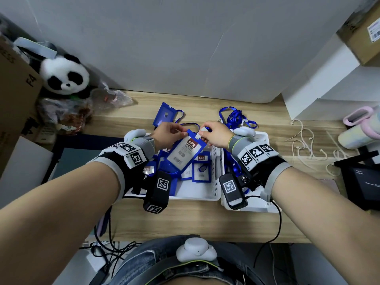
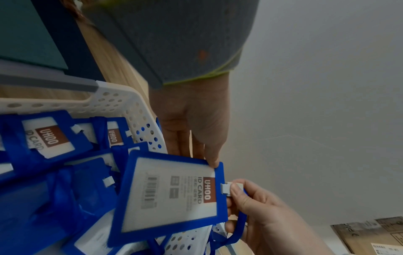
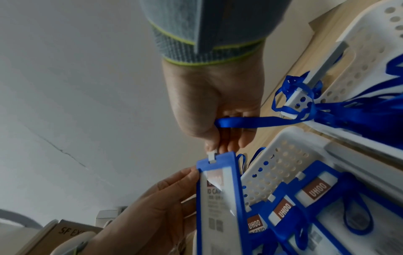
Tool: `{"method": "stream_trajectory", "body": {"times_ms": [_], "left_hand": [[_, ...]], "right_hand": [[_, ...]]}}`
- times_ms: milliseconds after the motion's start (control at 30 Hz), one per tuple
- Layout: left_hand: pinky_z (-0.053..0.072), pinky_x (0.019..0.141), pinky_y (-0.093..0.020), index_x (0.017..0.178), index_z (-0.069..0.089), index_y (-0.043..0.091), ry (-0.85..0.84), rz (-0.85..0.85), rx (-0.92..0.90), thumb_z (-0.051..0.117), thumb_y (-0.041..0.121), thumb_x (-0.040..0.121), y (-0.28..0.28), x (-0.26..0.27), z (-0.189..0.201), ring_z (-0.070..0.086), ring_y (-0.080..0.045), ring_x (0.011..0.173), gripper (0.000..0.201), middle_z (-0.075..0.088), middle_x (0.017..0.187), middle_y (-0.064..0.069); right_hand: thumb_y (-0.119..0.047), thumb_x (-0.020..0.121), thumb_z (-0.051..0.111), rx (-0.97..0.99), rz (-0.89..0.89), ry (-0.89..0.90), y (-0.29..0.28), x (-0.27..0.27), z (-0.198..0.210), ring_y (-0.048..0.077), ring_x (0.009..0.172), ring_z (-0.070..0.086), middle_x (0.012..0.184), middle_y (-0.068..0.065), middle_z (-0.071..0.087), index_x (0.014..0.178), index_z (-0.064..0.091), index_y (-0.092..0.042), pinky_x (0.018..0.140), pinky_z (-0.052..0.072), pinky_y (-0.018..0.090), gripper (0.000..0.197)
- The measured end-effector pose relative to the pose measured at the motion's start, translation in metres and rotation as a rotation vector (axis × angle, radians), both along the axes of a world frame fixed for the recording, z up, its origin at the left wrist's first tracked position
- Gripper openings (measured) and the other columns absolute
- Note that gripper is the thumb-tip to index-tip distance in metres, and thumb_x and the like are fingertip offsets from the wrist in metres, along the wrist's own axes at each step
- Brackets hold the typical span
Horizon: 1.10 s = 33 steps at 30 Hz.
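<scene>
— If we start at the left edge, what is there?

— A box (image 1: 14, 85) stands there, with a panda (image 1: 65, 76) beside it against the wall; a clear bag (image 1: 112, 97) lies just right of the panda on the table (image 1: 185, 219).

— And the left hand?

— The left hand (image 1: 167, 134) pinches the top left corner of a blue holder (image 1: 186, 152), thumb on the front, fingers behind; the holder hangs tilted in the air above the left basket (image 1: 214, 182); its card reads UHOO ID CARD.

— What lies in that basket?

— More blue holders (image 1: 200, 167), heaped over one another; a spare holder (image 1: 164, 115) lies flat on the table behind the basket.

— Where is the right hand?

— The right hand (image 1: 218, 134) is just right of the left one; its thumb and forefinger pinch the white clip (image 1: 202, 131) at the slot in the holder's top edge; a blue lanyard (image 3: 261, 119) crosses its curled fingers and runs off towards the right basket (image 1: 264, 140).

— And further right?

— The right basket stands just beside the left one and holds blue lanyards (image 1: 232, 163); a bunch (image 1: 234, 118) of them lies on the table behind it; white ties (image 1: 304, 145) lie loose near the basket; a bottle (image 1: 359, 130) with a pink cap lies at the right edge.
</scene>
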<state>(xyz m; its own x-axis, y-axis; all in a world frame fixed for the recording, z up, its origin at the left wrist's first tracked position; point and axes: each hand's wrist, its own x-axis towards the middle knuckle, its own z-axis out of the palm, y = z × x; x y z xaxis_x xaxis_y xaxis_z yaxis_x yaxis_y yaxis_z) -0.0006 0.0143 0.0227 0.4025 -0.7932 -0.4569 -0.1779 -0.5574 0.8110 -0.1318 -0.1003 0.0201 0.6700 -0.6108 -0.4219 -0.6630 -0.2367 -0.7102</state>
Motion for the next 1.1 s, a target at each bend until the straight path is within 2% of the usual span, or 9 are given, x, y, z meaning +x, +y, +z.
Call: {"method": "stream_trajectory", "body": {"times_ms": [100, 233, 333, 433, 567, 700, 800, 933, 1100], "left_hand": [[0.053, 0.069, -0.026, 0.110, 0.058, 0.015, 0.024, -0.020, 0.058, 0.064, 0.026, 0.087, 0.002, 0.001, 0.001, 0.062, -0.018, 0.087, 0.026, 0.065, 0.111, -0.009], [0.056, 0.074, -0.033, 0.122, 0.053, 0.007, 0.095, -0.041, 0.159, 0.061, 0.018, 0.089, 0.009, 0.004, -0.003, 0.060, -0.018, 0.092, 0.036, 0.061, 0.113, -0.009], [0.058, 0.063, -0.031, 0.132, 0.047, 0.005, 0.220, 0.019, 0.138, 0.058, 0.018, 0.092, 0.013, 0.009, -0.004, 0.062, -0.017, 0.084, 0.044, 0.062, 0.105, -0.006], [0.058, 0.055, -0.027, 0.135, 0.041, 0.007, 0.293, 0.101, 0.065, 0.052, 0.018, 0.095, 0.012, 0.012, 0.000, 0.062, -0.016, 0.074, 0.043, 0.061, 0.091, -0.002], [0.053, 0.043, -0.022, 0.139, 0.031, 0.010, 0.331, 0.243, -0.026, 0.047, 0.021, 0.098, 0.007, 0.017, 0.004, 0.062, -0.012, 0.044, 0.045, 0.061, 0.086, -0.009], [0.051, 0.041, -0.021, 0.132, 0.038, 0.007, 0.222, 0.400, -0.129, 0.040, 0.022, 0.100, -0.001, 0.030, 0.001, 0.061, -0.011, 0.040, 0.035, 0.061, 0.104, -0.018], [0.051, 0.041, -0.022, 0.128, 0.043, 0.004, 0.193, 0.469, -0.193, 0.038, 0.021, 0.101, -0.006, 0.037, 0.004, 0.063, -0.017, 0.054, 0.032, 0.060, 0.109, -0.019], [0.049, 0.046, -0.020, 0.130, 0.045, 0.006, 0.202, 0.442, -0.225, 0.042, 0.021, 0.100, -0.014, 0.040, 0.013, 0.060, -0.013, 0.067, 0.034, 0.059, 0.107, -0.010], [0.049, 0.049, -0.016, 0.129, 0.047, 0.009, 0.298, 0.374, -0.279, 0.046, 0.022, 0.098, -0.028, 0.036, 0.027, 0.059, -0.011, 0.072, 0.033, 0.058, 0.103, -0.003]], "right_hand": [[-0.015, 0.095, 0.050, -0.055, -0.076, -0.025, -0.004, 0.001, -0.002, 0.021, 0.069, 0.057, 0.070, 0.001, 0.055, 0.087, 0.055, -0.010, 0.070, 0.054, 0.038, 0.010], [-0.016, 0.096, 0.048, -0.063, -0.097, -0.048, -0.010, 0.001, -0.001, 0.010, 0.060, 0.052, 0.068, -0.002, 0.051, 0.083, 0.051, -0.010, 0.056, 0.048, 0.026, 0.015], [-0.018, 0.099, 0.043, 0.105, -0.168, -0.163, -0.010, 0.000, -0.004, 0.010, 0.059, 0.049, 0.069, 0.001, 0.049, 0.098, 0.050, -0.008, 0.050, 0.045, 0.018, 0.013], [-0.030, 0.100, 0.036, 0.260, -0.329, -0.166, -0.010, -0.001, -0.007, 0.013, 0.054, 0.043, 0.070, 0.003, 0.047, 0.111, 0.045, -0.011, 0.052, 0.042, 0.024, 0.023], [-0.032, 0.098, 0.043, 0.231, -0.122, 0.035, -0.009, -0.006, -0.017, 0.013, 0.055, 0.046, 0.067, 0.001, 0.051, 0.099, 0.057, -0.008, 0.058, 0.044, 0.023, 0.027], [-0.017, 0.095, 0.051, 0.156, -0.049, 0.056, -0.011, -0.001, -0.014, 0.009, 0.055, 0.046, 0.064, -0.001, 0.051, 0.095, 0.065, -0.004, 0.057, 0.043, 0.017, 0.019], [-0.013, 0.098, 0.046, 0.095, -0.195, -0.118, -0.022, 0.012, 0.000, 0.012, 0.055, 0.049, 0.063, 0.002, 0.055, 0.095, 0.068, 0.006, 0.062, 0.045, 0.021, 0.029], [-0.015, 0.100, 0.040, 0.240, -0.284, -0.446, -0.031, 0.037, 0.042, 0.002, 0.039, 0.049, 0.054, 0.000, 0.054, 0.071, 0.060, -0.008, 0.050, 0.042, 0.016, 0.036], [-0.017, 0.101, 0.038, 0.432, -0.311, -0.712, -0.034, 0.060, 0.090, 0.006, 0.045, 0.052, 0.052, -0.005, 0.054, 0.076, 0.059, -0.010, 0.055, 0.048, 0.019, 0.033]]}}
